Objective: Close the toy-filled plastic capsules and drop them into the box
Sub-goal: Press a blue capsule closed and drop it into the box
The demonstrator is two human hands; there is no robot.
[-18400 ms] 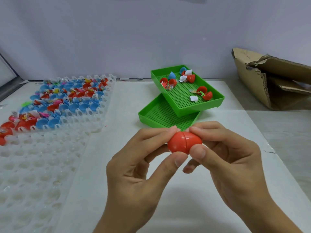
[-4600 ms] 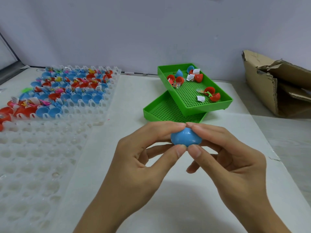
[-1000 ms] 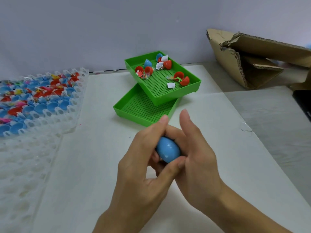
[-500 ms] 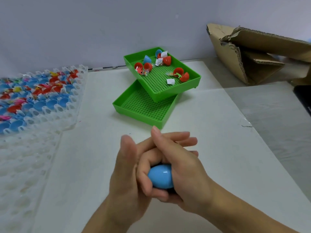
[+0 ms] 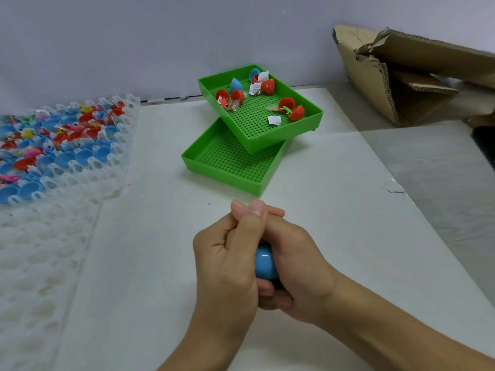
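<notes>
White tabletop [image 5: 321, 223] below a pale wall, and low in the center of the frame both hands are clamped together: left hand [image 5: 227, 261] and right hand [image 5: 297, 266] wrap around a blue capsule [image 5: 265, 262], squeezing it between the palms. Above them, 2 green trays [image 5: 254, 145] are stacked askew, the upper 1 holding open capsule halves [image 5: 290, 108]. Cardboard box [image 5: 396, 76] waits upper right; a clear rack [image 5: 61, 145] of colored halves fills the left edge.

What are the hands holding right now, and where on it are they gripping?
A blue capsule, clasped between the left hand and the right hand, which wrap round its sides and far end; only its near end shows.
</notes>
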